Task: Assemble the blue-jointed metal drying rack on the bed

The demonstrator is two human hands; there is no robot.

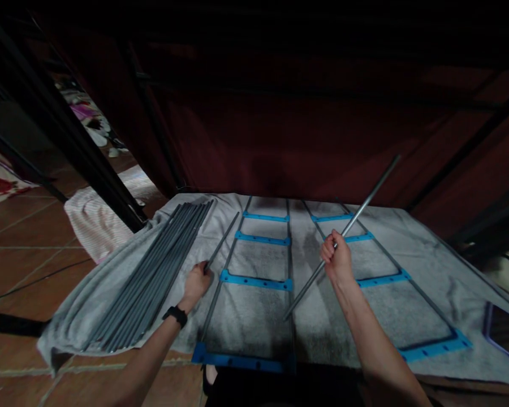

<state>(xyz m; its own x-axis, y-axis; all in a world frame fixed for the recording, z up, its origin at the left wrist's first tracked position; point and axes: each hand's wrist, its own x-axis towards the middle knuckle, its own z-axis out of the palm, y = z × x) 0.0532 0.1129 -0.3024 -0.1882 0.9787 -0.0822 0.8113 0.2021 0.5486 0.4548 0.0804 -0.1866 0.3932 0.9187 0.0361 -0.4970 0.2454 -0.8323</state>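
The room was dim, closed off at the back by a dark red fabric wall (305,124) braced with black poles, over a floor of brown tiles (21,254). A grey cloth (419,254) was spread across the floor and bore everything within reach of the hands. Two ladder-like frames lay on it: one with blue crosspieces (254,280) under and between the hands, a second frame (382,278) just beyond the right knuckles. A bundle of grey rods (161,265) lay well out from the left fingers, on the side away from the other hand, its long axis running from the near left corner of the cloth toward the far middle.

The right hand (337,257) was raised above the cloth, fingers curled fully closed around a long grey rod (367,200). That rod slanted: its upper end pointed up and away beyond the fist toward the fabric wall, its lower end dropped past the heel of the hand toward the gap between the two frames.

The left hand (197,282), a black watch (176,315) at its wrist, rested on the cloth with its fingers wrapped around the near end of a shorter rod (223,240), which lay low and pointed away from the fingertips, toward the far end of the bundle.
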